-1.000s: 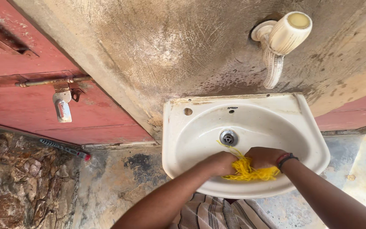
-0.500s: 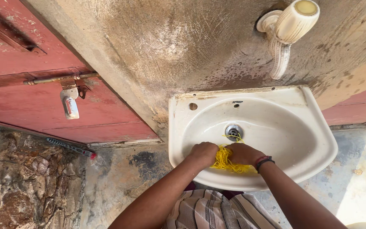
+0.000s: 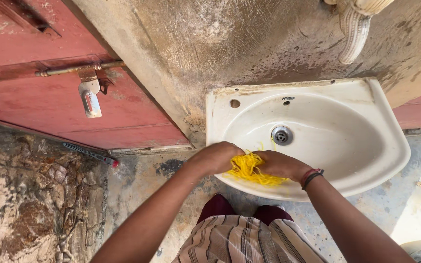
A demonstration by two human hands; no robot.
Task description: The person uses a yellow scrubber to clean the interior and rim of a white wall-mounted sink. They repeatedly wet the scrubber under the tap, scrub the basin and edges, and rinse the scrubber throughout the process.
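Both hands, the left hand (image 3: 216, 157) and right hand (image 3: 281, 164), close around a yellow mesh scrubber (image 3: 247, 169) bunched between them over the near rim of the white basin (image 3: 391, 146), whose drain (image 3: 281, 135) lies just beyond, the bowl looking mostly clean with stains left along the far rim.

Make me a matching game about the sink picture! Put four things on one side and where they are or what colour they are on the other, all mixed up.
Things:
1. stringy bundle
2. sink
3. door
4. wristbands

Descriptions:
A. red, with a metal bolt, left of the sink
B. yellow, squeezed between the left hand and the right hand
C. red and black, around the right wrist
D. white, fixed to the rough wall, with a drain in the middle

Pairs: 1-B, 2-D, 3-A, 4-C
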